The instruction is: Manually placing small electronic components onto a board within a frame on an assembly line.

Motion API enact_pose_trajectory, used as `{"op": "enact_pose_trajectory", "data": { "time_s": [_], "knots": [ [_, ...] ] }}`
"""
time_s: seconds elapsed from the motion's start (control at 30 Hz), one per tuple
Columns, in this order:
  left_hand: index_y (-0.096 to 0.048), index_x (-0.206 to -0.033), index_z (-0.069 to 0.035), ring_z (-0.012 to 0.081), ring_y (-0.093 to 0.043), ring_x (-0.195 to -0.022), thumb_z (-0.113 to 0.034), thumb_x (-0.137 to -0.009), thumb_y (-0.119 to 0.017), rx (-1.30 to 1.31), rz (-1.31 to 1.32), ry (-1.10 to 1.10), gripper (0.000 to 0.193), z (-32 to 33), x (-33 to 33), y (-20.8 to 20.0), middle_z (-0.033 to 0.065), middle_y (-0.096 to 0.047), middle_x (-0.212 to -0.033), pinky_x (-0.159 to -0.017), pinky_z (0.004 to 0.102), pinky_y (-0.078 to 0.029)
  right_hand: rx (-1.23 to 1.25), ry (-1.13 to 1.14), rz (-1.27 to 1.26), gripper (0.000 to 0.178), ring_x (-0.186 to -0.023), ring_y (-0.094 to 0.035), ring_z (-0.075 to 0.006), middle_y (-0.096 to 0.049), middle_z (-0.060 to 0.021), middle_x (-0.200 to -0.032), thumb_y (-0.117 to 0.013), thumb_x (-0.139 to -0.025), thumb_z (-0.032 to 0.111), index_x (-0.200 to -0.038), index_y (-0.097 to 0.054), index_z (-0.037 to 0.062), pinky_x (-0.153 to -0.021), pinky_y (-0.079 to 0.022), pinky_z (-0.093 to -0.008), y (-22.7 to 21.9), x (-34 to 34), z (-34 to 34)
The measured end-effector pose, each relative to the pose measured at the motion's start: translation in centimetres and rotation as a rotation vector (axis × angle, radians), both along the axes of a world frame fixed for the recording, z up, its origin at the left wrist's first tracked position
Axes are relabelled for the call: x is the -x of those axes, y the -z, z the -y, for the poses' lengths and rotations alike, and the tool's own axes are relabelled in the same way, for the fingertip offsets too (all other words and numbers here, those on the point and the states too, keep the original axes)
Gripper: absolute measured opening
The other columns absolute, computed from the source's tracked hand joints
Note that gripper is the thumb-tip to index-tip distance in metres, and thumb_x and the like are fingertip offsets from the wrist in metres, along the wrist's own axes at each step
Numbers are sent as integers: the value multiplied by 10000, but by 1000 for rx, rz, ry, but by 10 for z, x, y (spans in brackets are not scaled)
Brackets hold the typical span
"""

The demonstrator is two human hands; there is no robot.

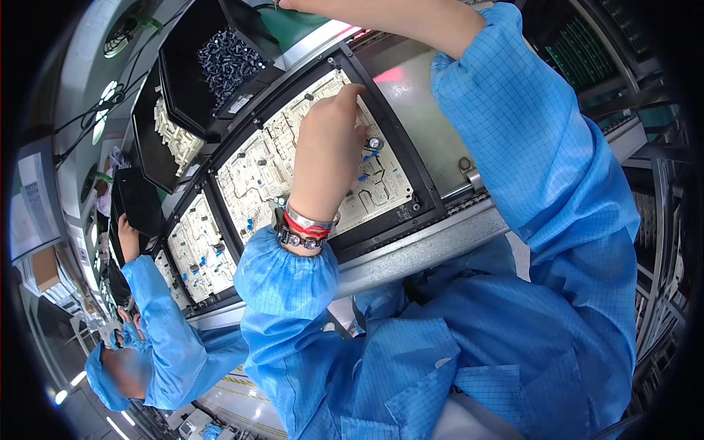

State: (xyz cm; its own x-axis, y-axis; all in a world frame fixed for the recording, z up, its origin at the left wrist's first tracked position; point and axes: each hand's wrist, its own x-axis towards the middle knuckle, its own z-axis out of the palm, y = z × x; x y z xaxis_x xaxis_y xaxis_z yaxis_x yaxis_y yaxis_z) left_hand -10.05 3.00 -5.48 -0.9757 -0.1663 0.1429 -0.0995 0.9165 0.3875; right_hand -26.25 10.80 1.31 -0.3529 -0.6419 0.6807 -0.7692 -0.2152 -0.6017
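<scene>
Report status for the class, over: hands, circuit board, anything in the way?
Left hand over white circuit board, contact unclear. Right hand at top edge, mostly cut off. Board inside black frame; left hand hides part of it.

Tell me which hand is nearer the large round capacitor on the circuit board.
Left. The left hand is over the circuit board, beside the capacitor; the right hand is farther, past the board, mostly outside the picture.
</scene>
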Motion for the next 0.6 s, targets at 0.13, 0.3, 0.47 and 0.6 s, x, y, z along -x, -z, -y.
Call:
{"op": "enact_pose_trajectory", "data": {
  "time_s": [0.13,0.3,0.47,0.6],
  "knots": [
    [-525,-992,23,373,-567,-797,62,-666,-585,9,-16,65,334,0,5,-1,204,-580,-826,-696,428,-466,4,-48,-34,112,-677,-626,-270,-624,-178,-731,-598,-753,60,-793,-610,-44,-614,-484,-324,8,4,10],
    [-523,-917,23,378,-552,-841,93,-633,-546,15,-150,64,294,-1,-3,0,194,-542,-871,-708,435,-467,-6,-125,-45,116,-669,-613,-241,-607,-143,-731,-619,-770,74,-828,-595,-23,-615,-478,-306,7,-12,17],
    [-579,-812,-21,346,-595,-763,15,-651,-576,4,-170,75,165,5,-40,-4,162,-595,-729,-655,428,-489,-50,-110,-126,104,-679,-609,-187,-605,-106,-747,-649,-760,74,-829,-609,8,-628,-479,-285,-3,-62,48],
    [-593,-1082,-40,300,-602,-831,-8,-747,-562,14,-260,8,338,-1,-131,-61,159,-622,-891,-721,380,-488,0,-20,-638,134,-778,-584,-277,-608,-108,-837,-611,-818,149,-913,-625,55,-664,-468,-345,18,-59,123]
  ]
}}
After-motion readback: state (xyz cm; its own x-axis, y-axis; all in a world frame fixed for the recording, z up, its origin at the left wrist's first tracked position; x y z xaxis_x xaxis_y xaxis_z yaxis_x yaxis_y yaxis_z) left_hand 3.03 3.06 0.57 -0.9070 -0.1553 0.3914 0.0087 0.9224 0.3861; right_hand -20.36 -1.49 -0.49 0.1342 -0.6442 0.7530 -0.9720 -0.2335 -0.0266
